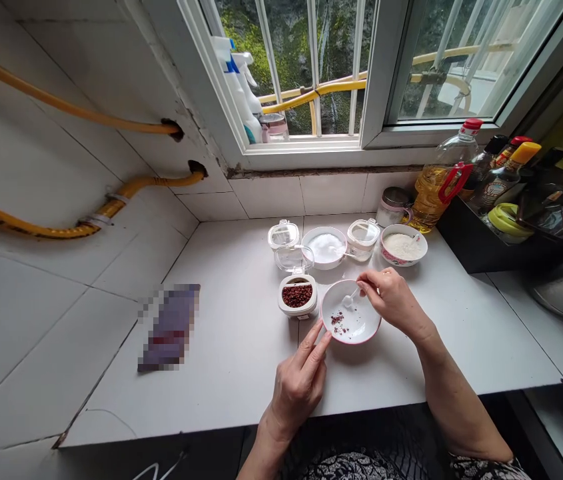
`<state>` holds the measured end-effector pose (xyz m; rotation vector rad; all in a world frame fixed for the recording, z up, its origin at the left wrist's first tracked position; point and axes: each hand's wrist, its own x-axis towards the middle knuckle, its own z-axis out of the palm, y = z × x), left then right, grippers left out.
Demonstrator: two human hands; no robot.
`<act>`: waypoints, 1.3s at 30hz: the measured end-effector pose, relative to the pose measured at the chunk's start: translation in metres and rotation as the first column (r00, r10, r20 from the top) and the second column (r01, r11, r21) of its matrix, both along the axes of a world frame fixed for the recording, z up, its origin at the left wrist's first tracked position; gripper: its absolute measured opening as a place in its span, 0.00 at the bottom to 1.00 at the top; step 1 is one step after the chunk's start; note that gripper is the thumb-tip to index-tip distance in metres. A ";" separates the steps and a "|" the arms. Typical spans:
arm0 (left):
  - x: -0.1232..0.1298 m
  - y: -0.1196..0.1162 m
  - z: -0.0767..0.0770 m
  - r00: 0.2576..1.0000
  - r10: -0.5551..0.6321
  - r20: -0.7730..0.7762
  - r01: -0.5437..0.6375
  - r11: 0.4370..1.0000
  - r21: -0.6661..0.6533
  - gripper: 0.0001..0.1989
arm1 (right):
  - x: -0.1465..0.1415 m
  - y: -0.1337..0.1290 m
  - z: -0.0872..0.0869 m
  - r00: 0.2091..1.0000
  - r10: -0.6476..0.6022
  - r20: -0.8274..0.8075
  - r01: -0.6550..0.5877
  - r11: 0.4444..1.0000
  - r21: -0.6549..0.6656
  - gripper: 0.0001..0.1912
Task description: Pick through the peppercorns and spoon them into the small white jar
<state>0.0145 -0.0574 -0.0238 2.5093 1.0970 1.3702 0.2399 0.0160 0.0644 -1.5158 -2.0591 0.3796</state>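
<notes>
1. The bowl will probably handle as light, stiff and breakable, perhaps slippery where glazed; its rim looks the surest hold. The spoon likely weighs little and suits a pinch on its handle.
2. The bowl is white inside with a pinkish-red rim; dark reddish grains lie scattered in its left part. The spoon is small and white.
3. The bowl sits on the bench, just beside the open jar.
4. The left hand lays extended fingers against the bowl's rim; the right hand pinches the spoon.

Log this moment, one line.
left hand: touching bowl | right hand: holds white spoon in bowl | bowl: scattered reddish grains | grain jar: lid open
</notes>
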 end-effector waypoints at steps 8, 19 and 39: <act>0.000 0.000 -0.001 1.000 0.001 -0.013 -0.001 1.000 0.008 0.31 | -0.019 -0.006 -0.001 0.991 0.093 -0.100 -0.105 0.986 -0.127 0.11; 0.000 0.001 0.001 1.000 -0.001 -0.002 0.001 1.000 0.016 0.31 | -0.027 -0.013 0.005 0.862 -0.127 -0.490 -0.063 0.934 -0.353 0.10; 0.001 0.001 0.001 1.000 -0.007 0.006 0.007 1.000 0.007 0.29 | -0.013 0.000 0.005 0.695 -0.276 -0.664 0.044 0.938 -0.343 0.15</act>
